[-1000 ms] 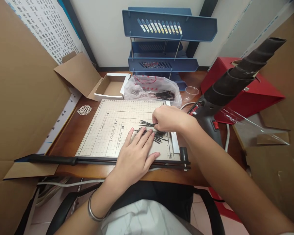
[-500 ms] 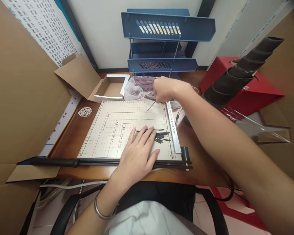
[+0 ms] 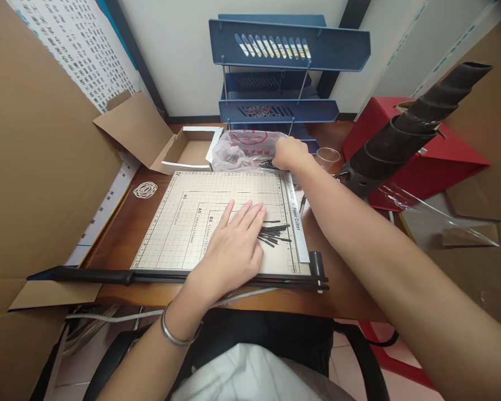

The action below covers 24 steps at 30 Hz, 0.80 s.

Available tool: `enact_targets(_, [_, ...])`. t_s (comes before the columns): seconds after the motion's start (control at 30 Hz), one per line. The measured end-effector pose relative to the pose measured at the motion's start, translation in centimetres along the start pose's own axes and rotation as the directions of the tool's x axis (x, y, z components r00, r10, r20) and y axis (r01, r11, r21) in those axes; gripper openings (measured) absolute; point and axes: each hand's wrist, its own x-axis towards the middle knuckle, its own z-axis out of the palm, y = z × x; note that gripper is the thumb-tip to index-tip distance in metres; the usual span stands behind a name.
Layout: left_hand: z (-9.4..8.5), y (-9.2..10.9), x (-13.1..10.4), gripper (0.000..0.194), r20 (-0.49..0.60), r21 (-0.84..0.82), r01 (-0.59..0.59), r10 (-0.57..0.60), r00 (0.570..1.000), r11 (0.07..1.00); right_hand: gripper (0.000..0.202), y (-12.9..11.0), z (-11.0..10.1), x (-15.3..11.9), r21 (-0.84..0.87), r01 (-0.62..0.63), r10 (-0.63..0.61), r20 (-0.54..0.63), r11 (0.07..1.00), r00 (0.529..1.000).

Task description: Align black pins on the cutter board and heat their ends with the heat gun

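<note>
My left hand (image 3: 232, 245) lies flat, fingers spread, on the beige gridded board of a paper cutter (image 3: 192, 223), pressing on a small pile of thin black sticks (image 3: 275, 232) whose ends poke out to its right. My right hand (image 3: 289, 153) reaches to the far edge of the board, at the mouth of a clear plastic bag (image 3: 244, 149) holding more black sticks; its fingertips are closed around some of them (image 3: 268, 164). The cutter's black blade arm (image 3: 171, 274) lies down along the near edge.
A blue stacked letter tray (image 3: 288, 50) stands at the back. An open cardboard box (image 3: 167, 139) and white rubber bands (image 3: 145, 190) lie at the left, a clear cup (image 3: 328, 157), a black spiral-wrapped tool (image 3: 409, 131) and a red box (image 3: 434, 159) at the right. Cardboard walls flank both sides.
My right hand left the pile on the board, carried a stick up and away, and now reaches into the plastic bag. My left hand stayed on the pile, shifting slightly.
</note>
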Motion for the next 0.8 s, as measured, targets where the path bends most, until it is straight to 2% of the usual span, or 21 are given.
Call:
enact_targets(0.1, [0.4,0.3,1.7,0.053,-0.003,0.030,0.022,-0.022,1.000,0.999,0.038,-0.4,-1.0,-3.6,0.033,-0.043,0.046,-0.093,0.999,0.995])
enact_targets(0.2, [1.1,1.1,1.6,0.053,-0.043,0.048,0.046,-0.044,0.998,0.998,0.030,-0.2,-1.1,-10.0,0.224,0.028,0.027,-0.235,0.974,0.972])
enact_targets(0.33, [1.8,2.2,0.3,0.055,-0.039,0.068,0.008,-0.005,0.999,0.998,0.016,-0.2,1.0,-19.4,0.446,0.024,0.119,-0.289,0.895,0.950])
enact_targets(0.4, [2.0,2.6,0.2,0.055,-0.025,0.073,-0.009,0.011,1.000,0.997,0.014,-0.5,2.5,-22.4,0.554,0.045,0.170,-0.331,0.831,0.928])
enact_targets(0.5, [2.1,3.0,0.5,0.056,-0.010,0.072,-0.031,0.032,0.999,0.997,0.018,-0.7,4.4,-24.1,0.546,0.076,0.157,-0.368,0.835,0.917])
enact_targets(0.6, [1.9,3.0,0.5,0.056,-0.041,0.084,-0.013,0.016,0.999,0.996,0.027,-0.1,5.6,-23.7,0.456,0.080,0.132,-0.415,0.887,0.900])
enact_targets(0.7, [1.7,2.8,-0.3,0.056,-0.076,0.101,0.028,-0.021,0.997,0.995,0.029,0.5,6.2,-23.3,0.357,0.053,0.092,-0.376,0.933,0.922])
enact_targets(0.8, [1.8,2.7,-0.9,0.055,-0.051,0.092,0.008,-0.003,0.999,0.996,0.029,0.7,6.6,-23.5,0.287,0.031,0.068,-0.330,0.957,0.942])
